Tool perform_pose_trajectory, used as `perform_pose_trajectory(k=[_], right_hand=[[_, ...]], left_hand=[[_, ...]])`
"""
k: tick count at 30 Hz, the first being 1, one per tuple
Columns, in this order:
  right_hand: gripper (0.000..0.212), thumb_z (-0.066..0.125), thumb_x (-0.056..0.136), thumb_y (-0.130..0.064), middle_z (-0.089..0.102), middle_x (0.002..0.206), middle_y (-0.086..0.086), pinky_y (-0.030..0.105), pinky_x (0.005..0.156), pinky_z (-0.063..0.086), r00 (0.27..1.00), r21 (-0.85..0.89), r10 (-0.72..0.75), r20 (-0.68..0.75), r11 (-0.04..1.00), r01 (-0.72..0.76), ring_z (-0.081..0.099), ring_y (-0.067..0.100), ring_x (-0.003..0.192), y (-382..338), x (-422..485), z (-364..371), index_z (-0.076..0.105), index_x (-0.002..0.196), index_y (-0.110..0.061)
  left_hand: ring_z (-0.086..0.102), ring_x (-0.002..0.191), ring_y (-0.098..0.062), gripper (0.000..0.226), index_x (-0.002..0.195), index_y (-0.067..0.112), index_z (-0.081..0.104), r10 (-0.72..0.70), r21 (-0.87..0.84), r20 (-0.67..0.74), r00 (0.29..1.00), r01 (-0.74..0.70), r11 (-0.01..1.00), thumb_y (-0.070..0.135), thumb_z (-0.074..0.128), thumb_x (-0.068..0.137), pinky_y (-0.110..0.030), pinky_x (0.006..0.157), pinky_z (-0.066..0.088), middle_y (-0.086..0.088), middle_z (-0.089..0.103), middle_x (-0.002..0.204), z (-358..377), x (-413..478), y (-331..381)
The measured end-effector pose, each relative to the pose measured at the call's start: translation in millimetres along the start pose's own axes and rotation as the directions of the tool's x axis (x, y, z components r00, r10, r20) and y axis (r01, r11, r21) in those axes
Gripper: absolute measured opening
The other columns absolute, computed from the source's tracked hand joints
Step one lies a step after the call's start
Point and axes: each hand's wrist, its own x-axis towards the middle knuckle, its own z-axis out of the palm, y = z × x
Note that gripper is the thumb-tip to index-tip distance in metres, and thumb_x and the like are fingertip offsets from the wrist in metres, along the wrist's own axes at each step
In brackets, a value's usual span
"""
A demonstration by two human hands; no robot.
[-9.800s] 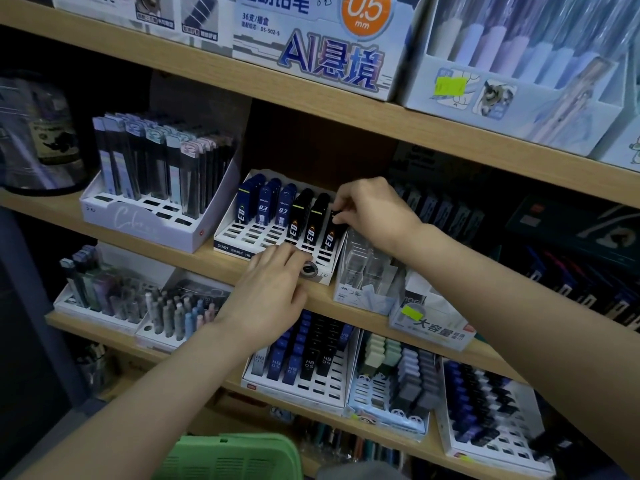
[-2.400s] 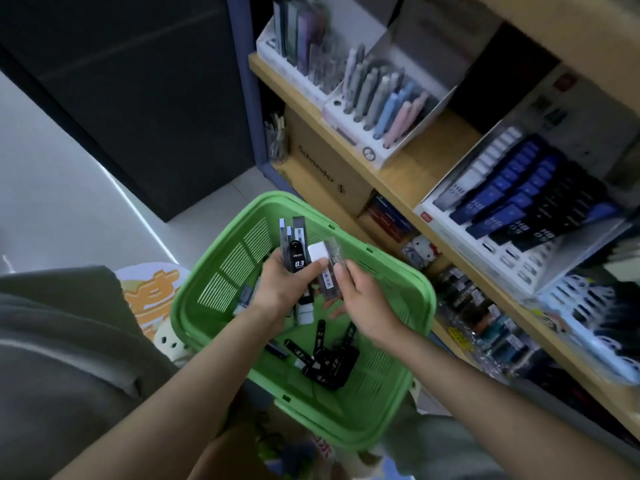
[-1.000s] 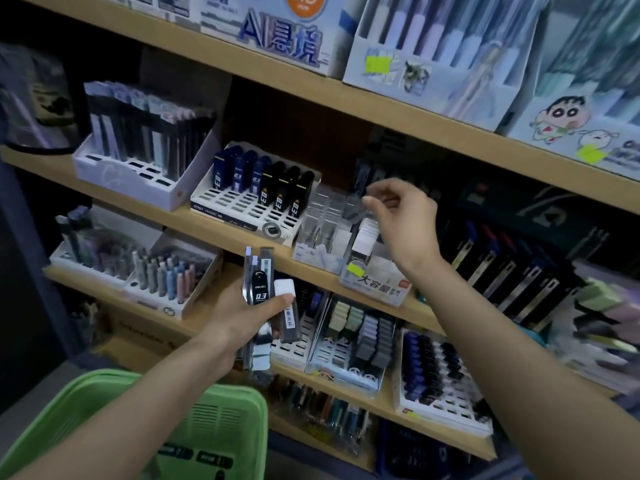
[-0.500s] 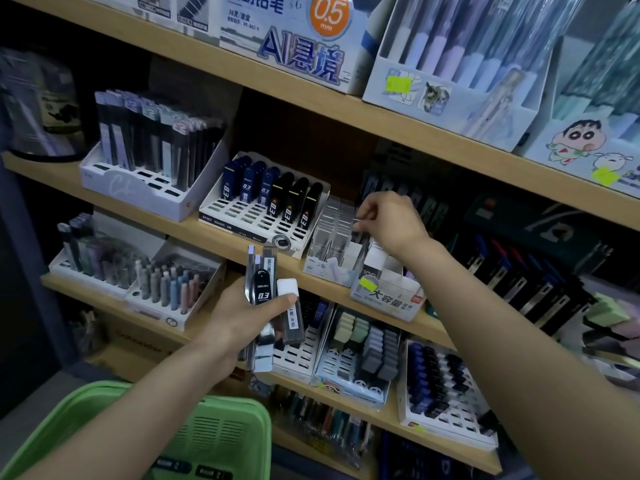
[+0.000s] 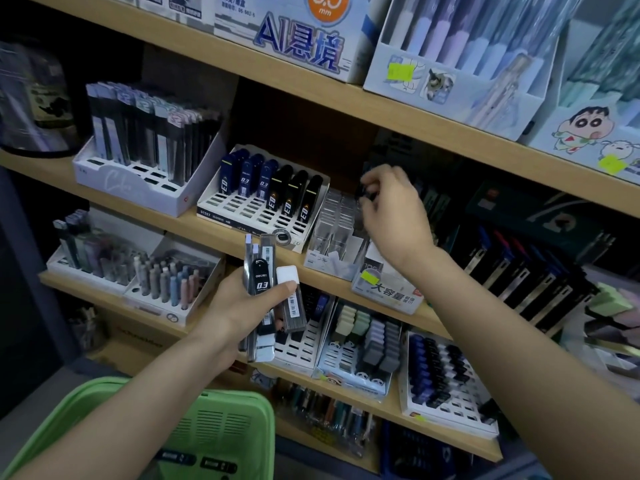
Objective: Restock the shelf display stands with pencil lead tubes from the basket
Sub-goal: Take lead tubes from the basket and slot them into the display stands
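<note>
Holding a bunch of pencil lead tubes [image 5: 261, 282] upright, long axes near vertical, the left hand [image 5: 235, 306] grips them below and left of the clear stand [image 5: 334, 233]. The right hand [image 5: 391, 213] hovers above that stand's right side with its fingertips curled together; whether they pinch a tube is too blurred to tell. It is the nearer of the two hands, so the next tube likely travels up and right. The green basket [image 5: 221, 427] sits well below the stand.

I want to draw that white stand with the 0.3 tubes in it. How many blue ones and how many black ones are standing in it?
Blue tubes: 3
Black tubes: 3
Total: 6 tubes standing in the white stand
</note>
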Motion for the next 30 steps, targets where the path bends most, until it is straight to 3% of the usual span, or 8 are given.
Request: perform_pose_trajectory(k=[2,4,7,10,13,19,23,30], right_hand=[[0.019,0.052,0.094,-0.008,0.047,0.100,-0.007,0.019,0.073,0.045,0.996,0.139,-0.085,0.007,0.987,0.084,0.052,0.006,0.080,-15.0,-16.1,-2.6,0.056,0.111,-0.013],[0.021,0.057,0.093,-0.017,0.046,0.097,-0.013,0.015,0.075,0.045,0.970,0.219,-0.170,0.173,0.967,0.131,0.050,-0.001,0.078,-27.1,-34.2,-2.3,0.056,0.114,-0.017],[0.055,0.067,0.086,-0.033,0.051,0.122,-0.006,0.019,0.085,0.046,0.843,0.229,-0.179,0.508,0.971,0.069,0.056,0.002,0.086,-33.8,-50.5,0.2,0.047,0.135,-0.020],[0.057,0.073,0.080,-0.029,0.056,0.127,-0.004,0.014,0.076,0.046,0.761,0.288,-0.155,0.630,0.957,-0.043,0.056,0.002,0.079,-33.0,-54.2,-1.9,0.052,0.133,-0.020],[0.043,0.077,0.077,-0.022,0.060,0.101,-0.010,0.014,0.074,0.050,0.791,0.375,-0.115,0.601,0.914,-0.152,0.057,-0.001,0.069,-30.8,-58.2,-9.4,0.062,0.117,-0.018],[0.027,0.075,0.078,-0.013,0.062,0.094,-0.003,0.030,0.072,0.058,0.932,0.458,0.051,0.359,0.860,-0.224,0.068,0.018,0.078,-11.7,-54.8,-43.0,0.058,0.089,-0.030],[0.023,0.074,0.081,-0.016,0.059,0.086,-0.009,0.014,0.067,0.050,0.991,0.378,0.124,0.050,0.916,-0.134,0.061,0.006,0.074,13.0,-48.5,-56.0,0.055,0.090,-0.027],[0.022,0.074,0.081,-0.018,0.054,0.077,-0.015,0.007,0.061,0.043,0.996,0.253,0.077,0.048,0.964,-0.087,0.056,0.000,0.069,28.3,-53.4,-41.0,0.056,0.091,-0.023]], left_hand=[[0.060,0.079,-0.003,0.022,0.101,0.021,0.062,0.002,-0.008,0.001,1.000,-0.002,1.000,0.021,0.072,0.081,-0.017,0.058,0.041,0.007,0.068,0.090,1.6,-0.8,1.6],[0.063,0.082,-0.010,0.023,0.102,0.019,0.063,0.011,-0.022,0.013,1.000,-0.011,1.000,0.022,0.073,0.081,-0.020,0.061,0.048,0.003,0.069,0.091,2.2,-2.2,3.3],[0.062,0.094,-0.010,0.025,0.103,0.026,0.065,0.042,0.007,0.046,0.998,-0.042,0.999,0.029,0.072,0.079,-0.028,0.079,0.048,0.007,0.070,0.096,2.6,-4.3,6.5],[0.060,0.096,-0.006,0.022,0.100,0.033,0.062,0.075,0.007,0.095,0.993,-0.076,0.997,0.027,0.071,0.081,-0.025,0.082,0.047,0.010,0.068,0.099,3.8,-8.9,10.5],[0.061,0.097,-0.003,0.026,0.104,0.035,0.061,0.092,0.009,0.139,0.986,-0.094,0.996,0.029,0.070,0.080,-0.024,0.083,0.048,0.011,0.069,0.101,5.2,-13.5,12.9],[0.061,0.053,-0.010,0.020,0.100,0.012,0.062,0.022,-0.054,0.127,0.992,-0.015,0.998,0.023,0.067,0.084,-0.021,0.049,0.051,-0.003,0.064,0.075,12.7,-18.2,21.0],[0.059,0.050,-0.010,0.019,0.098,0.010,0.060,0.003,-0.042,0.097,0.995,0.001,0.999,0.021,0.068,0.084,-0.023,0.049,0.052,-0.005,0.063,0.077,14.6,-18.3,17.9],[0.060,0.049,-0.008,0.024,0.102,0.008,0.059,-0.013,-0.037,0.090,0.996,0.016,0.999,0.021,0.069,0.083,-0.022,0.048,0.052,-0.006,0.065,0.084,19.9,-20.0,15.2]])
